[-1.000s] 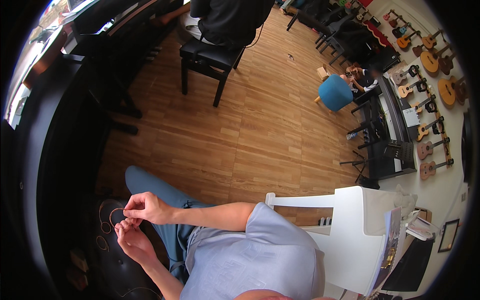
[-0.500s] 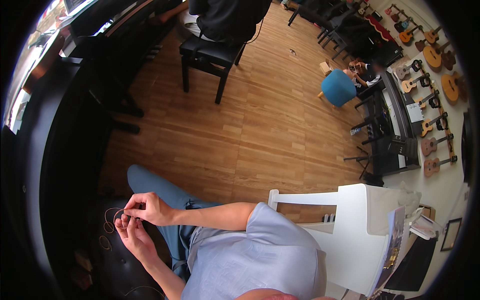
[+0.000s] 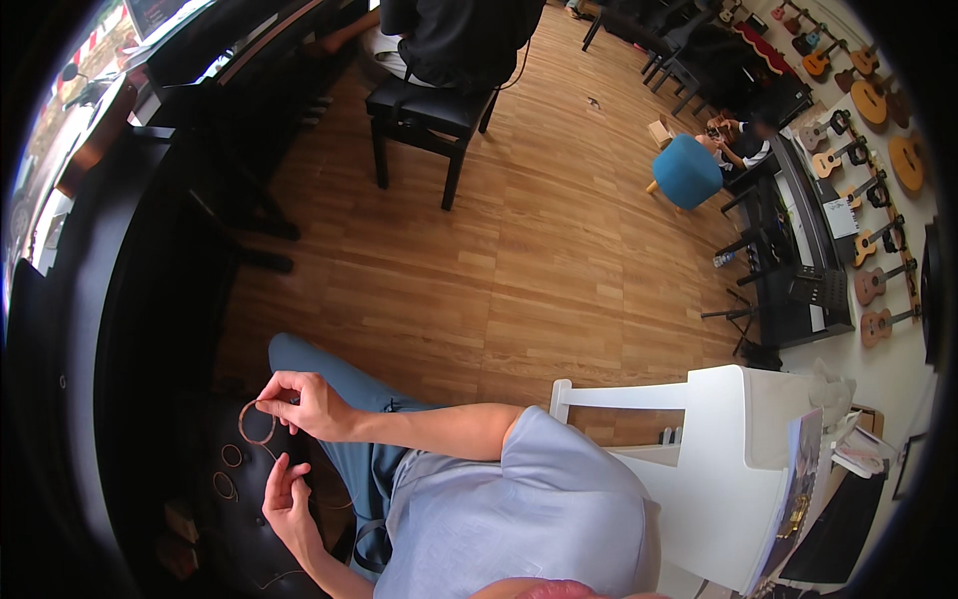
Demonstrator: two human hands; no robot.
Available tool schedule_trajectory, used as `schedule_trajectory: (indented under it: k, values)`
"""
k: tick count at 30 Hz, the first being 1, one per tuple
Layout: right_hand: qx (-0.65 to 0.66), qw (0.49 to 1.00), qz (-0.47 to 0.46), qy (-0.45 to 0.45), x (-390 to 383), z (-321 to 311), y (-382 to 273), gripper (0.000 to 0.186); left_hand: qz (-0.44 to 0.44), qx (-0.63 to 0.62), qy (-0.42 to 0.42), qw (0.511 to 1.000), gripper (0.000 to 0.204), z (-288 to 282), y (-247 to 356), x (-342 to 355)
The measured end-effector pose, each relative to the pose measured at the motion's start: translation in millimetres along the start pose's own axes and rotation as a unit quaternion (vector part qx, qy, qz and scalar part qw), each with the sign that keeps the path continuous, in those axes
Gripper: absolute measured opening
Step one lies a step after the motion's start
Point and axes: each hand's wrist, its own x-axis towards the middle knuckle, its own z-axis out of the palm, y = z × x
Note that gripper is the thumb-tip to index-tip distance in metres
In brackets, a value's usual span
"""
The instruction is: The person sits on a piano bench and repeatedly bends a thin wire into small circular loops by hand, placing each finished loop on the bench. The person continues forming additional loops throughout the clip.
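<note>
My right hand (image 3: 311,407) pinches a thin coppery wound string (image 3: 243,411), coiled into a loop, between thumb and fingertips. Below it, my left hand (image 3: 287,501) has its fingers curled at a strand that trails down from that loop. How firmly the left fingertips grip the strand is hard to see. Under the hands lies a black padded seat (image 3: 235,534). On it are a small ring of similar string (image 3: 232,456) and another small coil (image 3: 226,487). A thin strand also shows to the right of my left hand.
A black upright piano (image 3: 150,329) stands close on the left, a white piano (image 3: 723,419) behind me at right. Ahead, a person sits on a black bench (image 3: 429,110). Across the wooden floor (image 3: 499,250), another person sits by a blue stool (image 3: 687,172). Ukuleles (image 3: 871,285) hang at right.
My hands have moved apart, the right one above the left. The loop now hangs open from my right fingers. The whole view has shifted slightly.
</note>
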Motion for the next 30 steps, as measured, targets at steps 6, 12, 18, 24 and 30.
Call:
schedule_trajectory:
  k: [6, 12, 18, 24, 30]
  values:
    - [0.041, 0.999, 0.008, -0.017, -1.0, 5.9, -9.9, 0.014, 0.023, 0.032, -0.034, 0.999, 0.026, 1.5, -7.6, -1.0]
    - [0.052, 0.998, 0.009, -0.045, -7.4, 13.3, -13.8, 0.013, 0.137, -0.051, 0.067, 0.987, 0.023, 25.0, 0.5, 19.6]
    - [0.064, 0.997, 0.01, -0.047, -11.6, 9.2, -16.2, 0.011, 0.116, -0.074, 0.113, 0.984, 0.024, 26.2, 8.2, 30.8]
    - [-0.027, 0.998, -0.042, -0.033, -12.3, -3.6, -18.2, 0.012, 0.087, -0.195, 0.063, 0.975, 0.029, 26.4, 7.6, 33.4]
    - [-0.074, 0.996, -0.011, -0.04, -14.5, -13.9, -23.3, 0.014, 0.077, -0.237, 0.074, 0.966, 0.031, 31.8, 5.0, 34.7]
